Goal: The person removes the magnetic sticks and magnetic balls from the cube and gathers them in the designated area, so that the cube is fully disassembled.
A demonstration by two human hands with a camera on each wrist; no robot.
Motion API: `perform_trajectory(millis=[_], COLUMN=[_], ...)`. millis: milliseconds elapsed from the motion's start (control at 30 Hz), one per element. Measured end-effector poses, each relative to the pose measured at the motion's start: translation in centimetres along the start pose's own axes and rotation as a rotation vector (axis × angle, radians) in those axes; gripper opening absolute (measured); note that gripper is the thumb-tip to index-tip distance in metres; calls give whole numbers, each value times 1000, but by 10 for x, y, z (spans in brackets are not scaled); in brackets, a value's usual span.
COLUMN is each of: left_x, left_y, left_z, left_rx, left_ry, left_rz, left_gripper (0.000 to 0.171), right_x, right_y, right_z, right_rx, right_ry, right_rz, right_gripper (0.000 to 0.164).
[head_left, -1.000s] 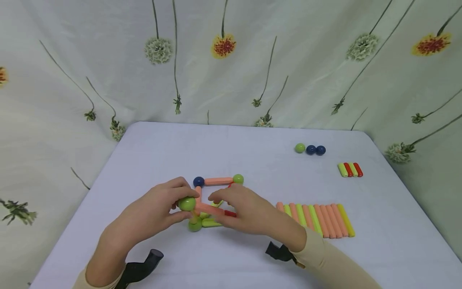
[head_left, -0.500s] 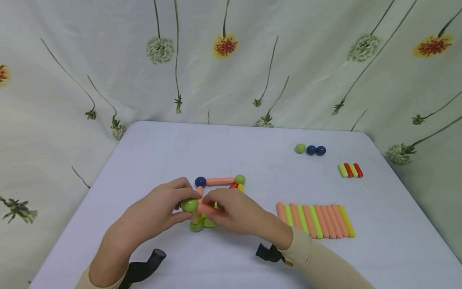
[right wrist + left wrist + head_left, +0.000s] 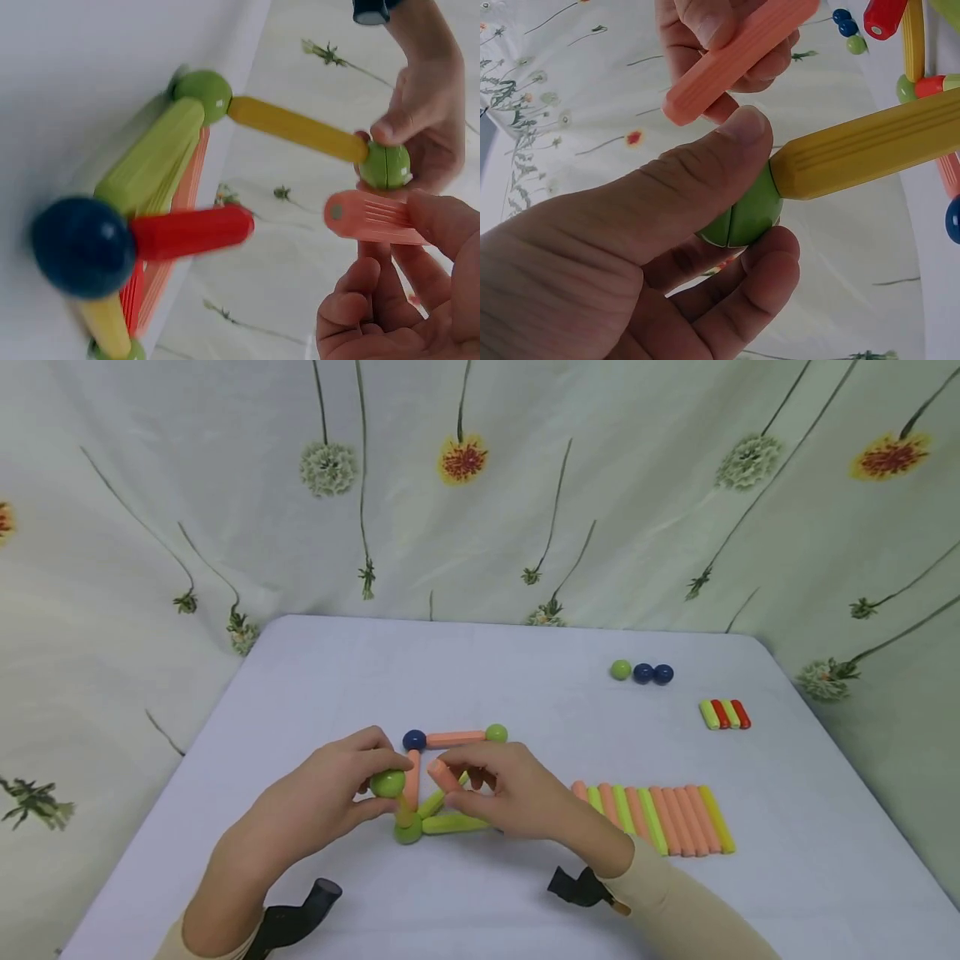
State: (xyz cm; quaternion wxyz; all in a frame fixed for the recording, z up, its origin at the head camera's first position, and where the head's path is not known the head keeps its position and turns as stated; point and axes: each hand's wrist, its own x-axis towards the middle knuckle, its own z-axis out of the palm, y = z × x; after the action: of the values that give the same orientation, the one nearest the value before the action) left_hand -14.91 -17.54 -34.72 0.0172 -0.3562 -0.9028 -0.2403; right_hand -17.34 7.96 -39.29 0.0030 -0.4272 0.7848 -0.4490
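Observation:
My left hand [image 3: 330,787] pinches a green ball [image 3: 387,783] on top of an upright yellow magnetic stick [image 3: 300,129]. That stick rises from a green corner ball [image 3: 408,828] of a frame made of sticks and balls on the table. Between thumb and fingers, my right hand [image 3: 517,789] holds an orange magnetic stick [image 3: 444,776], tilted, its free end close to the pinched ball but apart from it. In the right wrist view, a short red stick [image 3: 191,232] stands up from a blue ball [image 3: 84,246]. My right hand hides part of the frame in the head view.
Right of my hands lies a row of orange, lime and yellow sticks [image 3: 675,820]. Farther back are several short lime and red sticks [image 3: 725,714]. Behind them sit a loose green ball [image 3: 620,670] and two blue balls [image 3: 643,673]. A flowered cloth [image 3: 480,527] hangs beyond the table.
My right hand first slid left along the orange stick toward the green ball. It has since drawn the stick right, tilting its end up and away from the ball. My left hand stays nearly still.

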Motion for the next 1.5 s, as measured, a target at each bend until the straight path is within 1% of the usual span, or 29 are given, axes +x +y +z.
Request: perform_trajectory(millis=[67,167,233,300,367,467,633,700,800,900,967,1067,1167,1200,1267,1333,1500], left_x=[0,0,0,0,1,1,1,1,1,2,2,2,2,2,2,3,4], left_y=[0,1,2,2,2,3,2,2,1,1,1,1,1,1,1,1,2], left_z=[0,0,0,0,0,0,0,0,0,0,0,0,-1,-1,-1,-1,-1], left_rx=[10,11,11,10,15,22,34,41,48,50,48,50,51,51,48,46,44], left_ry=[-6,-24,-35,-38,-40,-39,-41,-39,-36,-37,-42,-47,-48,-47,-45,-41,-38], left_rz=[-15,-45,-60,-63,-61,-56,-56,-51,-44,-38,-39,-37,-35,-33,-32,-27,-22], left_gripper=[38,38,38,39,40,40,41,41,42,42,42,42,42,42,43,43,43], right_x=[-4,-15,-24,-34,-46,-67,-108,-126,-151,-175,-189,-208,-222,-225,-229,-232,-233], right_y=[2,7,12,16,21,29,43,48,52,54,54,57,61,63,65,66,65], right_z=[-8,-23,-34,-46,-58,-76,-104,-114,-128,-142,-150,-160,-164,-164,-163,-161,-157], right_rx=[7,12,-8,-28,-68,-125,-236,-295,-381,-436,-448,-469,-491,-484,-465,-446,-406], right_ry=[29,76,124,173,222,276,347,369,386,374,349,280,197,167,116,83,62], right_rz=[19,103,181,278,352,440,541,583,673,779,853,953,1032,1055,1084,1097,1083], right_gripper=[29,41,43,43,41,37,36,36,38,42,45,47,47,47,45,43,38])
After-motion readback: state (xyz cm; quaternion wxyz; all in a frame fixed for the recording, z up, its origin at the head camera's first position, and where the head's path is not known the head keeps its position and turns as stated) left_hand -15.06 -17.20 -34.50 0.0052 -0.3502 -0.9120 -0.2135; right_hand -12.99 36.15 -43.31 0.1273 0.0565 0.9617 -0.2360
